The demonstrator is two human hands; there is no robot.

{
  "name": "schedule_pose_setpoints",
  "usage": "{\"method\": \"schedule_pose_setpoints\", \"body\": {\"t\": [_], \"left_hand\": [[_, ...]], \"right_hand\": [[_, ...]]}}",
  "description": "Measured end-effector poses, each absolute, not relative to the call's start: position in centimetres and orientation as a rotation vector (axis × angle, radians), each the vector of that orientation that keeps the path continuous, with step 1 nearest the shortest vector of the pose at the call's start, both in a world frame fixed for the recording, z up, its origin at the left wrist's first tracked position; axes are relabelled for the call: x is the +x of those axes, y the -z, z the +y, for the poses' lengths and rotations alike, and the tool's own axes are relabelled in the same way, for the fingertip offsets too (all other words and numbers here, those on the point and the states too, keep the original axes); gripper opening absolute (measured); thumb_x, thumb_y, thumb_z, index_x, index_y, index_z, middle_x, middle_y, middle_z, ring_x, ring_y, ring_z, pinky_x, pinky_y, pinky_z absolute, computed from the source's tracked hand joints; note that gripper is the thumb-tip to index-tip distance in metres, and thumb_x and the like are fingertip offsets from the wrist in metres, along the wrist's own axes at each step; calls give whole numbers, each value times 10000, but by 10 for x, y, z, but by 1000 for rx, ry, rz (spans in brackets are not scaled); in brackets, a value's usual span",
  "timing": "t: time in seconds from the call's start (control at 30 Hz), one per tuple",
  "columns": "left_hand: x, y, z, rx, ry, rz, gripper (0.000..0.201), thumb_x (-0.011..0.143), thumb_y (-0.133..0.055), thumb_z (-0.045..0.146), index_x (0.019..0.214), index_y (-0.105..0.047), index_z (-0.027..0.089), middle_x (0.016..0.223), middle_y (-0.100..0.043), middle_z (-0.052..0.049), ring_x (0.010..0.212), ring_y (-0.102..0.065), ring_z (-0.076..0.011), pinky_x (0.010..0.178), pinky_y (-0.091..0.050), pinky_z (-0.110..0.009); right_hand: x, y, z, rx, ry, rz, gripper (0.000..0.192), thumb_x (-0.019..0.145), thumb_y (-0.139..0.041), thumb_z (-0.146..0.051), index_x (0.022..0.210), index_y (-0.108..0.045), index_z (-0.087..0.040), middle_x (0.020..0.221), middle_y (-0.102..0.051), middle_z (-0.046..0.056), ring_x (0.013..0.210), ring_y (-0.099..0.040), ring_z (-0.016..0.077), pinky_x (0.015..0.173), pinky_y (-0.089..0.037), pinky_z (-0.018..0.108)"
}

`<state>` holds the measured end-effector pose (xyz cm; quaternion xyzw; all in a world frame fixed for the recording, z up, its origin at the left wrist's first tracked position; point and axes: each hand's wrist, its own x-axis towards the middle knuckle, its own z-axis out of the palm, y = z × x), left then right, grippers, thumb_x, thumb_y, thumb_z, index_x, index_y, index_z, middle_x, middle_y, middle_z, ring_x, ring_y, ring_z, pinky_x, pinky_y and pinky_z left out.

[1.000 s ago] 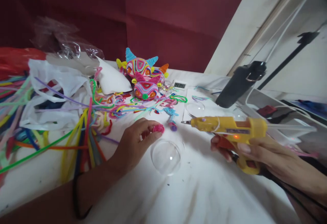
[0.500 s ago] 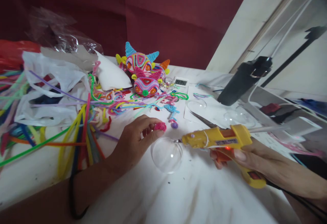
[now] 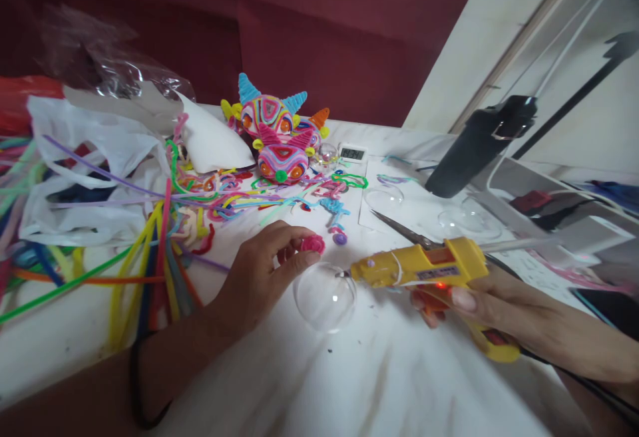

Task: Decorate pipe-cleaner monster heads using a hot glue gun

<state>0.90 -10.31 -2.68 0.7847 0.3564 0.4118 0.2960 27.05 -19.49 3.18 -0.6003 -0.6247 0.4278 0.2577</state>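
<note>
Between the thumb and fingers of my left hand (image 3: 264,271) is a small pink coil of pipe cleaner (image 3: 313,244). My right hand (image 3: 504,310) is wrapped round a yellow hot glue gun (image 3: 419,267) with a glowing red light, its nozzle pointing left. Below the coil, a clear plastic dome (image 3: 325,298) rests on the white table, and the nozzle tip overlaps its upper right rim in the picture; whether they touch I cannot tell. Scissors (image 3: 399,227) lie just behind the glue gun. A purple coil (image 3: 340,239) sits to the right of the pink one.
Colourful pipe-cleaner animal heads (image 3: 282,157) stand at the back beside a small digital clock (image 3: 352,153). Loose pipe cleaners (image 3: 150,257) and a white plastic bag (image 3: 94,138) cover the left. To the right are more clear domes (image 3: 466,221) and a black cylinder (image 3: 462,151).
The view has shifted slightly. The glue gun's nozzle has come a little lower and left over the dome's rim. My left hand keeps its pinch on the pink coil.
</note>
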Motion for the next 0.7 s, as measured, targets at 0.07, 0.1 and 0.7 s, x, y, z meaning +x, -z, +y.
{"method": "schedule_pose_setpoints", "body": {"t": [0.07, 0.1, 0.7], "left_hand": [[9, 26, -104, 2094, -1091, 948, 162, 866, -594, 330, 947, -663, 209, 852, -632, 2, 740, -569, -117, 657, -448, -220], [9, 26, -104, 2093, -1093, 949, 161, 864, -596, 329, 944, -663, 206, 851, -632, 1, 739, -568, -118, 656, -447, -220], [10, 26, -104, 2108, -1101, 939, 144, 866, -599, 300, 953, -661, 203, 838, -621, 9, 729, -563, -108, 639, -441, -214]], "right_hand": [[271, -31, -195, -1651, -1176, -1636, 515, 735, -553, -726, 636, -679, -237, 589, -491, 12, 469, -359, 108, 412, -287, 228], [272, -29, -195, -1645, -1192, -1653, 520, 737, -548, -728, 639, -678, -235, 590, -487, 14, 480, -373, 113, 415, -295, 225], [267, -30, -196, -1731, -1192, -1556, 511, 679, -562, -764, 611, -669, -269, 603, -495, 14, 511, -395, 131, 442, -345, 222]]}}
